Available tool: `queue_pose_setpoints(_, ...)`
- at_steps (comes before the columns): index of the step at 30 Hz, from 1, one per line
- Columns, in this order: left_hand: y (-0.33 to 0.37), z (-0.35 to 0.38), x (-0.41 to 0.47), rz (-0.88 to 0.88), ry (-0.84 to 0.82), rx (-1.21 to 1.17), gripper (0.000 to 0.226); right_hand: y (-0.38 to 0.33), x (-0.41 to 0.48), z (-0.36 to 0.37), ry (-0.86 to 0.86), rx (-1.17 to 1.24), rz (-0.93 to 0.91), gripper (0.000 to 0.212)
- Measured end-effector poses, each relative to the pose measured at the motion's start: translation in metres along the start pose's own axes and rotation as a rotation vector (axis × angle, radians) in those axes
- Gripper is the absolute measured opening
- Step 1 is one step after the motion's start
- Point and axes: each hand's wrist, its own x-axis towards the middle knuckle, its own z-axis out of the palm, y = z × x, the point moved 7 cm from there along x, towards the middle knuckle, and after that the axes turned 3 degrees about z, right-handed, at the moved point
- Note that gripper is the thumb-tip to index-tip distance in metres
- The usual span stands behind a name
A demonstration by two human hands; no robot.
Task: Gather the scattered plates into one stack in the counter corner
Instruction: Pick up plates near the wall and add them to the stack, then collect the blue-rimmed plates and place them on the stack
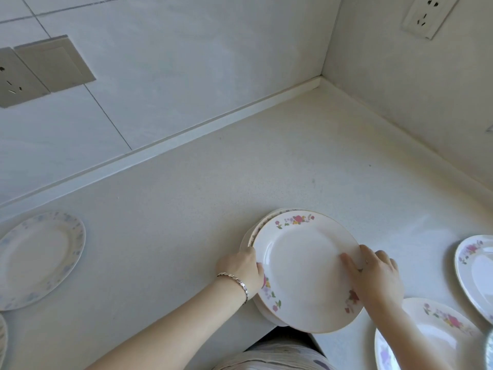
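Observation:
A small stack of white plates (304, 265) with pink flower rims sits near the counter's front edge, its near side overhanging the edge. My left hand (244, 268), with a silver bracelet, grips the stack's left rim. My right hand (373, 273) holds the right rim, thumb lying on the top plate. A blue-patterned plate (37, 260) lies far left. Two more flowered plates lie to the right: one at the frame's right edge (477, 271), one at the lower right (440, 335) under my right forearm. The counter corner (320, 84) is far behind the stack.
Tiled walls meet at the corner, with a raised white backsplash strip (186, 134) along the back. Wall sockets sit at upper left (16, 78) and upper right (429, 14). Another plate's rim (2, 340) peeks in at the lower left edge.

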Motion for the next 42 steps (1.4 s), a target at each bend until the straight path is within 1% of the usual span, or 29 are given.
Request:
queue_pose_setpoints(2,-0.002,-0.003,0.001,-0.001,0.057,0.005,0.035,0.000,0.004,0.003,-0.036,0.093,0.012,0.039)
queue_pose_setpoints(3,-0.005,-0.006,0.001,-0.009,0.105,-0.061,0.035,0.001,0.005,0.006,-0.060,0.178,0.026,0.042)
queue_pose_setpoints(4,-0.010,-0.006,0.003,-0.034,0.134,-0.194,0.032,0.002,0.006,0.009,-0.082,0.287,0.038,0.044)
queue_pose_setpoints(5,-0.015,-0.005,0.005,-0.069,0.161,-0.421,0.030,0.002,0.006,0.012,-0.104,0.410,0.053,0.046)
queue_pose_setpoints(6,-0.018,0.000,0.007,-0.103,0.144,-0.704,0.030,0.001,0.004,0.015,-0.137,0.539,0.075,0.046)
queue_pose_setpoints(8,-0.010,0.010,0.010,-0.170,0.035,-1.220,0.042,-0.001,0.000,0.024,-0.220,0.795,0.127,0.046)
queue_pose_setpoints(9,-0.003,0.015,0.009,-0.205,-0.035,-1.395,0.046,-0.001,-0.001,0.027,-0.249,0.900,0.151,0.049)
queue_pose_setpoints(10,0.001,0.021,0.010,-0.229,-0.081,-1.505,0.046,-0.001,-0.001,0.029,-0.268,0.976,0.157,0.058)
queue_pose_setpoints(11,0.004,0.024,0.010,-0.229,-0.086,-1.559,0.042,0.000,0.000,0.031,-0.287,1.023,0.141,0.073)
queue_pose_setpoints(12,0.004,0.030,0.012,-0.239,-0.069,-1.586,0.041,0.002,0.002,0.035,-0.307,1.047,0.124,0.087)
queue_pose_setpoints(13,0.003,0.034,0.014,-0.248,-0.030,-1.611,0.040,0.003,0.004,0.038,-0.329,1.063,0.103,0.094)
queue_pose_setpoints(15,0.001,0.042,0.017,-0.259,0.024,-1.634,0.049,0.003,0.005,0.042,-0.369,1.090,0.075,0.096)
queue_pose_setpoints(18,0.001,0.048,0.022,-0.261,0.012,-1.703,0.052,0.003,0.006,0.044,-0.385,1.089,0.074,0.096)
queue_pose_setpoints(20,-0.002,0.050,0.026,-0.263,0.003,-1.660,0.053,0.002,0.006,0.044,-0.374,1.060,0.061,0.098)
queue_pose_setpoints(21,-0.002,0.050,0.028,-0.247,-0.021,-1.627,0.055,0.001,0.005,0.042,-0.368,1.027,0.062,0.091)
queue_pose_setpoints(22,-0.002,0.052,0.030,-0.225,-0.059,-1.603,0.057,-0.002,0.004,0.037,-0.352,0.999,0.079,0.072)
queue_pose_setpoints(23,-0.005,0.051,0.031,-0.208,-0.075,-1.560,0.055,-0.004,0.004,0.032,-0.321,0.941,0.097,0.049)
queue_pose_setpoints(24,-0.008,0.047,0.029,-0.184,-0.082,-1.516,0.049,-0.005,0.006,0.027,-0.273,0.853,0.106,0.035)
queue_pose_setpoints(26,-0.020,0.033,0.023,-0.135,-0.006,-1.391,0.042,-0.012,0.011,0.010,-0.111,0.595,0.078,0.033)
queue_pose_setpoints(28,-0.051,0.028,0.014,-0.211,0.142,-1.319,0.035,-0.043,0.007,-0.010,0.042,0.370,-0.070,0.034)
queue_pose_setpoints(29,-0.069,0.028,0.007,-0.261,0.203,-1.332,0.027,-0.067,0.001,-0.013,0.038,0.309,-0.169,0.031)
queue_pose_setpoints(30,-0.089,0.029,-0.001,-0.309,0.245,-1.341,0.017,-0.093,-0.005,-0.008,-0.028,0.260,-0.254,0.028)
queue_pose_setpoints(31,-0.109,0.031,-0.010,-0.352,0.262,-1.367,0.018,-0.121,-0.013,0.002,-0.146,0.223,-0.328,0.025)
queue_pose_setpoints(33,-0.155,0.040,-0.032,-0.447,0.261,-1.431,0.029,-0.176,-0.038,0.037,-0.433,0.162,-0.460,0.023)
queue_pose_setpoints(35,-0.210,0.052,-0.059,-0.564,0.279,-1.442,0.030,-0.230,-0.075,0.075,-0.645,0.083,-0.590,0.023)
queue_pose_setpoints(37,-0.267,0.067,-0.091,-0.721,0.325,-1.441,0.029,-0.277,-0.115,0.113,-0.753,-0.023,-0.721,0.024)
queue_pose_setpoints(39,-0.321,0.081,-0.125,-0.855,0.391,-1.414,0.030,-0.317,-0.155,0.150,-0.832,-0.089,-0.808,0.026)
queue_pose_setpoints(41,-0.371,0.094,-0.158,-0.939,0.459,-1.308,0.032,-0.353,-0.194,0.188,-0.924,-0.104,-0.840,0.026)
queue_pose_setpoints(42,-0.394,0.099,-0.173,-0.954,0.470,-1.223,0.032,-0.369,-0.210,0.209,-0.972,-0.088,-0.818,0.026)
